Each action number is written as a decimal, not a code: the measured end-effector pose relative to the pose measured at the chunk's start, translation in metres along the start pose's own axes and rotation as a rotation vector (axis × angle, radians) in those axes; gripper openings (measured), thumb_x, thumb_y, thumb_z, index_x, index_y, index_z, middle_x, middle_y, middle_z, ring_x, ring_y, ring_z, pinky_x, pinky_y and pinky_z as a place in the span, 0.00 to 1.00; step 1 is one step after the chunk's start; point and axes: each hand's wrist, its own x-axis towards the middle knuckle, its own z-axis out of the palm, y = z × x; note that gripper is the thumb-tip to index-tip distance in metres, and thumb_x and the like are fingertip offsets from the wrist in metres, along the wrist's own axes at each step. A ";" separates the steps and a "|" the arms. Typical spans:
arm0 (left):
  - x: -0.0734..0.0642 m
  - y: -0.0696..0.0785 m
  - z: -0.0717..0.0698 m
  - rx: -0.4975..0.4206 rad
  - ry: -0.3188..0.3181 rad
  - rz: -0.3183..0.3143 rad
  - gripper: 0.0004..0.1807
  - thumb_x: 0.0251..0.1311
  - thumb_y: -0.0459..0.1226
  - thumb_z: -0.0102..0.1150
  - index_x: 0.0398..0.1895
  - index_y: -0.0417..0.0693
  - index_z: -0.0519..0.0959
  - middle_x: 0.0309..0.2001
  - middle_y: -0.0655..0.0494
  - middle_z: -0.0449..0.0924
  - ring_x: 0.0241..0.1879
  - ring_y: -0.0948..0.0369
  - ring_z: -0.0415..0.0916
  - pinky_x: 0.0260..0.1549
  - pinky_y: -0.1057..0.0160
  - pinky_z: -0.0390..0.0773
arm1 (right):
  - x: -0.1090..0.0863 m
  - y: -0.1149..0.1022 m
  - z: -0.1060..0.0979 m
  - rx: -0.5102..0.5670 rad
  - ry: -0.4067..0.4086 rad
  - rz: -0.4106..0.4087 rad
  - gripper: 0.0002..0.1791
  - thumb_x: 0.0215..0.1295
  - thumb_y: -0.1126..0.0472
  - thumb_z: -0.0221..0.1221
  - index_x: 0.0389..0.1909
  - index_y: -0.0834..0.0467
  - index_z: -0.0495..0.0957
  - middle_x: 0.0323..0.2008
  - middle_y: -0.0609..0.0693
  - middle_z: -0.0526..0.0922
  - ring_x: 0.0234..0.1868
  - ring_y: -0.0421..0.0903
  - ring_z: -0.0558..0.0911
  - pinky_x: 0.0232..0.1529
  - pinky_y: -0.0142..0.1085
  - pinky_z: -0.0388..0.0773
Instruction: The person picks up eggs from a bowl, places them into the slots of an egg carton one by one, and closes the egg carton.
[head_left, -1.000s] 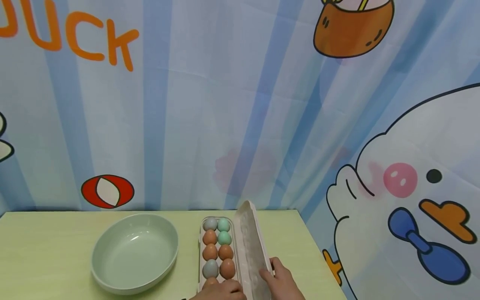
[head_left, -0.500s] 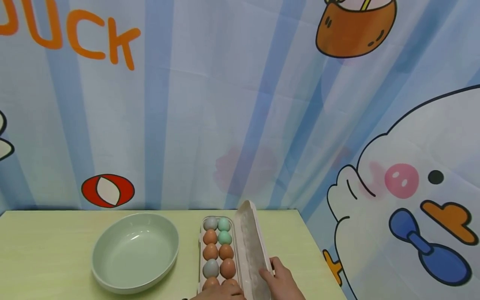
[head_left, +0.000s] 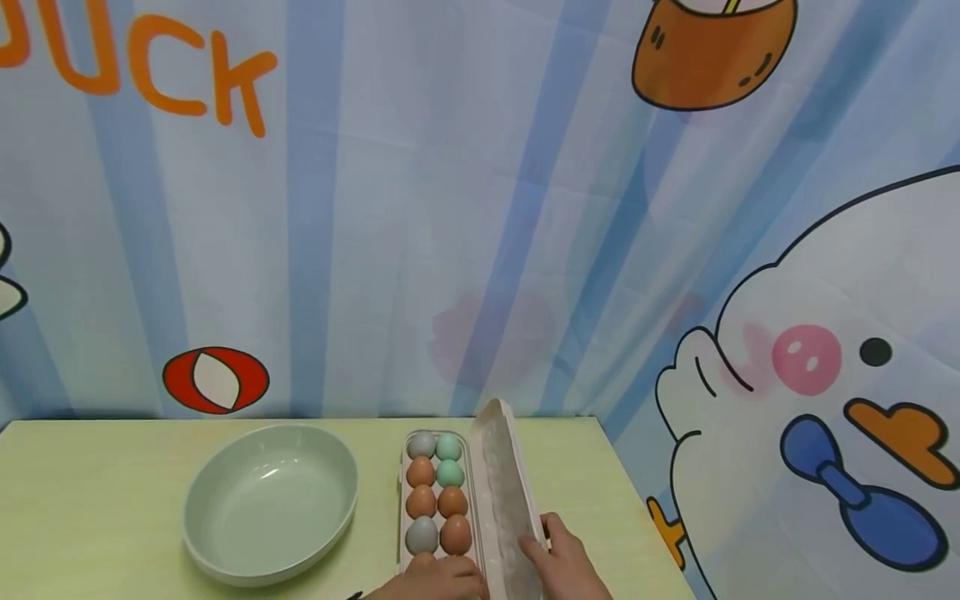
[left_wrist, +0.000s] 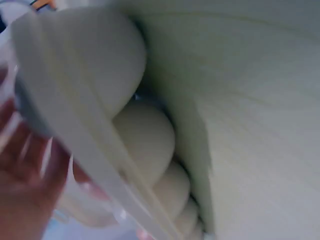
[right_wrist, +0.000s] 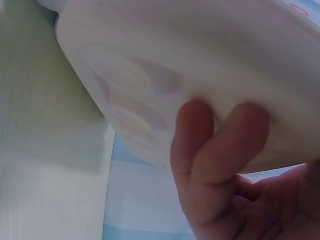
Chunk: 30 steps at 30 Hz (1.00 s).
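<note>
An egg carton (head_left: pixel 491 533) stands on the table with its lid (head_left: pixel 512 500) raised at the right. Brown eggs (head_left: pixel 455 534), grey-blue eggs (head_left: pixel 422 535) and pale green eggs (head_left: pixel 449 473) fill the visible cups in two rows. My left hand (head_left: pixel 442 581) reaches over the carton's near end, by the brown eggs there. In the blurred left wrist view, its fingers (left_wrist: pixel 32 157) are beside a greyish egg (left_wrist: pixel 31 110) behind the rim; whether they grip it is unclear. My right hand (head_left: pixel 564 562) pinches the lid's edge, with two bent fingers (right_wrist: pixel 225 145) against its outside.
A wide pale green bowl (head_left: pixel 270 508) sits left of the carton, with bare tabletop (head_left: pixel 378 500) between them. A striped, printed curtain (head_left: pixel 405 250) hangs right behind the table and along its right side.
My left hand has shifted slightly over the carton's near end, and part of a brown egg there came into view. The right hand keeps its hold on the lid; the bowl stays put.
</note>
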 end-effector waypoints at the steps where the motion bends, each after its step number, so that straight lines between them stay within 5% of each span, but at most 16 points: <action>1: -0.002 -0.002 -0.004 -0.044 0.029 -0.060 0.07 0.66 0.44 0.53 0.42 0.56 0.78 0.40 0.65 0.74 0.39 0.71 0.69 0.36 0.80 0.67 | 0.001 0.000 0.000 0.006 -0.004 0.006 0.24 0.69 0.51 0.52 0.50 0.69 0.65 0.43 0.61 0.75 0.38 0.52 0.80 0.32 0.48 0.78; 3: -0.007 -0.005 -0.012 -0.154 0.094 -0.245 0.07 0.64 0.37 0.55 0.43 0.49 0.78 0.42 0.59 0.74 0.37 0.68 0.70 0.33 0.76 0.70 | 0.002 0.000 0.001 0.019 -0.011 0.012 0.26 0.68 0.51 0.53 0.52 0.70 0.64 0.44 0.61 0.75 0.38 0.52 0.80 0.32 0.48 0.78; 8: -0.021 -0.009 -0.022 -0.199 0.210 -0.687 0.18 0.63 0.31 0.52 0.57 0.37 0.72 0.55 0.42 0.68 0.51 0.49 0.70 0.43 0.52 0.75 | 0.004 0.002 0.004 0.087 -0.045 -0.016 0.36 0.68 0.48 0.54 0.64 0.70 0.56 0.50 0.64 0.72 0.41 0.54 0.79 0.34 0.50 0.77; 11: -0.026 -0.012 -0.022 -0.297 0.251 -0.887 0.24 0.61 0.30 0.51 0.61 0.31 0.66 0.58 0.34 0.62 0.57 0.39 0.63 0.50 0.42 0.68 | 0.004 0.004 0.006 0.166 -0.086 -0.064 0.40 0.69 0.49 0.53 0.70 0.68 0.47 0.56 0.69 0.67 0.46 0.59 0.77 0.37 0.52 0.77; 15: -0.031 -0.019 -0.018 -0.483 0.335 -1.070 0.29 0.59 0.29 0.50 0.62 0.23 0.58 0.57 0.27 0.59 0.57 0.34 0.62 0.51 0.40 0.66 | 0.005 0.006 0.013 0.222 -0.129 -0.204 0.38 0.72 0.53 0.48 0.72 0.65 0.41 0.61 0.74 0.58 0.54 0.65 0.71 0.41 0.55 0.75; 19: -0.035 -0.025 -0.012 -0.659 0.394 -1.133 0.28 0.58 0.28 0.48 0.60 0.20 0.58 0.55 0.25 0.64 0.53 0.35 0.68 0.49 0.43 0.69 | 0.004 0.008 0.019 0.183 -0.149 -0.329 0.34 0.75 0.55 0.41 0.73 0.64 0.39 0.64 0.74 0.55 0.58 0.66 0.66 0.45 0.52 0.73; 26: -0.042 -0.028 -0.010 -0.821 0.437 -1.037 0.26 0.54 0.24 0.48 0.56 0.17 0.60 0.49 0.29 0.72 0.51 0.37 0.72 0.47 0.47 0.73 | 0.010 0.010 0.028 0.197 -0.251 -0.337 0.33 0.77 0.48 0.24 0.73 0.64 0.37 0.70 0.69 0.46 0.67 0.67 0.53 0.58 0.55 0.60; 30: -0.043 -0.031 -0.012 -0.912 0.440 -1.024 0.24 0.65 0.29 0.44 0.58 0.17 0.59 0.48 0.31 0.73 0.49 0.42 0.75 0.44 0.51 0.75 | 0.022 0.019 0.038 0.086 -0.183 -0.461 0.28 0.77 0.56 0.34 0.72 0.65 0.47 0.69 0.68 0.52 0.70 0.48 0.53 0.64 0.39 0.56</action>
